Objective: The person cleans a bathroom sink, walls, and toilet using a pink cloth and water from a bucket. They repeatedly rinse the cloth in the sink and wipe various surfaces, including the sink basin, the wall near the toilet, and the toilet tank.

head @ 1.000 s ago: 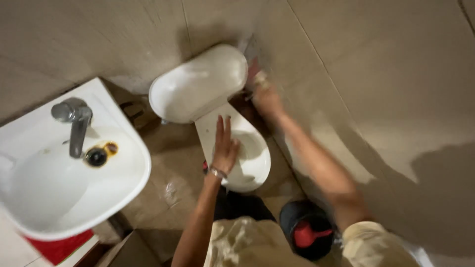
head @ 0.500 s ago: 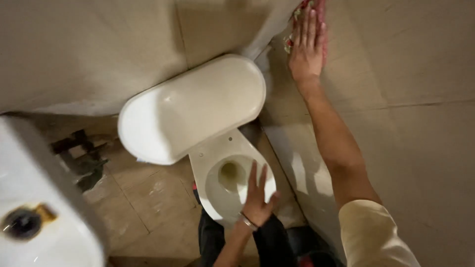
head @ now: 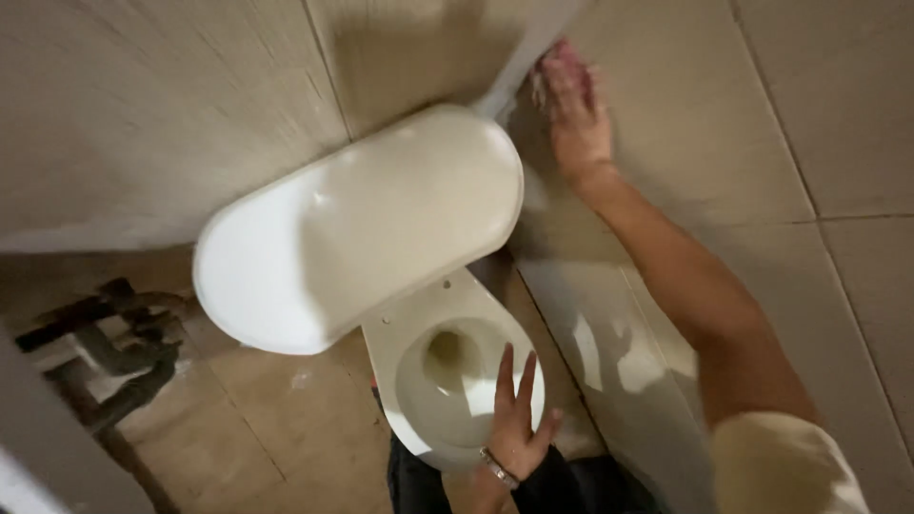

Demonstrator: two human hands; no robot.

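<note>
On the toilet bowl point(head: 419, 381) rim, the left hand point(head: 514, 428) rests spread; the right hand point(head: 576, 119) presses a pink cloth point(head: 571, 62) flat against the tiled wall point(head: 762, 143).

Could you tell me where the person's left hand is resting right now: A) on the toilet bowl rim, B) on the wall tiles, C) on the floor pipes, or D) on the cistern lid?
A: the left hand lies flat, fingers spread, on the toilet bowl rim.

White ceramic toilet bowl point(head: 447, 381) and pink cloth point(head: 562, 71).
Bowl open, lid raised; cloth pressed flat against beige wall tile.
</note>
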